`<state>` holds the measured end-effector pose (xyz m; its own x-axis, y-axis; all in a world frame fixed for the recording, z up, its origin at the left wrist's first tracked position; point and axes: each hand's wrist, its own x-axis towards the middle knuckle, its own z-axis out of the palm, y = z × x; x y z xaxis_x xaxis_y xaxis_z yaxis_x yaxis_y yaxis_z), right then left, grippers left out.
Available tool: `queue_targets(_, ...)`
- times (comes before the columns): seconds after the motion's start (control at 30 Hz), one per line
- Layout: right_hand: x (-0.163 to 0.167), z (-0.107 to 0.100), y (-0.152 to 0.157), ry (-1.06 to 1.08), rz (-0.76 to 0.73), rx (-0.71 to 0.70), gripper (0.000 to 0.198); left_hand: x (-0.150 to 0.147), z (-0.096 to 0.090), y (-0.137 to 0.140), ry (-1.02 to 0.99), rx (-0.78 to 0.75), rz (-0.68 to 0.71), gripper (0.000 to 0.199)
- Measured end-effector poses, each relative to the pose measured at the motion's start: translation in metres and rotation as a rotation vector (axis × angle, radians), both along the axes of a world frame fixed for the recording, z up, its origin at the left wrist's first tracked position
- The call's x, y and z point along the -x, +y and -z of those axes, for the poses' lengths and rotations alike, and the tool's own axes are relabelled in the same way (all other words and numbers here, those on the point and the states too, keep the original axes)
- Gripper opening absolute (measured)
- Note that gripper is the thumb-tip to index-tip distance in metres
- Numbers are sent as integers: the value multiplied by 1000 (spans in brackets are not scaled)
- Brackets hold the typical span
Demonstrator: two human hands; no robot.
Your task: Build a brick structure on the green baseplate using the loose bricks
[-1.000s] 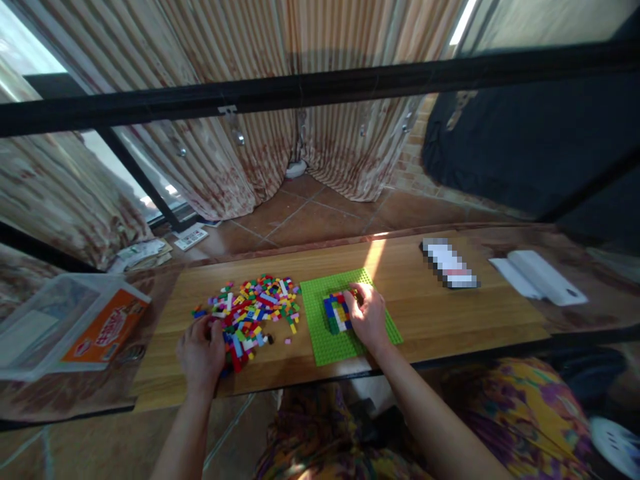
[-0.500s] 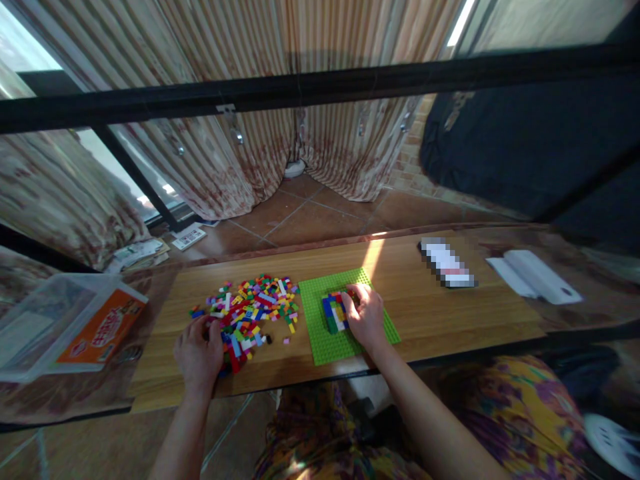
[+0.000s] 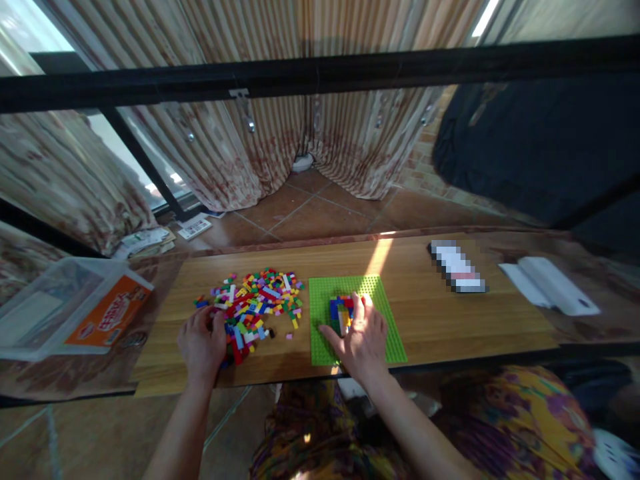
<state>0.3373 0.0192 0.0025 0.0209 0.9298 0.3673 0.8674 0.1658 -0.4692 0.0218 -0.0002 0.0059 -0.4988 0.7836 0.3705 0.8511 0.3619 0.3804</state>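
Note:
My left hand [image 3: 203,341] is at the near left side of a pile of small toy bricks [image 3: 263,300]. Its fingers are curled down toward the thumb, and I cannot make out what is between them. My right hand [image 3: 364,339] is over a green baseplate [image 3: 321,350], thumb stretched out to the left and fingers apart. Beneath and beside its fingers is a small structure of blue, red, yellow and white bricks [image 3: 341,313] on the plate. The fingers cover the structure's right part.
A clear plastic box [image 3: 55,300] with an orange label stands left of the wooden board [image 3: 415,320]. A phone-like item [image 3: 457,267], blurred out, lies to the right. Beyond it is a white object [image 3: 555,285]. A dark bar [image 3: 320,75] crosses in front of the curtains.
My right thumb has swung away from the brick structure, and the hand has opened above it. The baseplate has turned slightly. My left hand stays by the pile; the camera view has shifted a little.

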Motion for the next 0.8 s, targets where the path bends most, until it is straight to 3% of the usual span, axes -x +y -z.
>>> queue_targets(0.13, 8, 0, -8, 21, -3, 13, 82, 0, 1, 0, 12, -16, -1, 44)
queue_targets(0.3, -8, -4, 7, 152, -31, -32, 75, 0, 2, 0, 19, -25, -8, 43)
queue_targets(0.47, -38, -24, 19, 496, 73, -4, 75, 1, 2, -1, 20, -16, -14, 42)
queue_targets(0.6, -50, -43, 20, 801, 46, 67, 73, 2, 4, -1, 41, -2, -25, 44)
queue_targets(0.8, -51, -48, 19, 947, 41, 48, 66, 3, 7, 0, 57, -20, 6, 42)
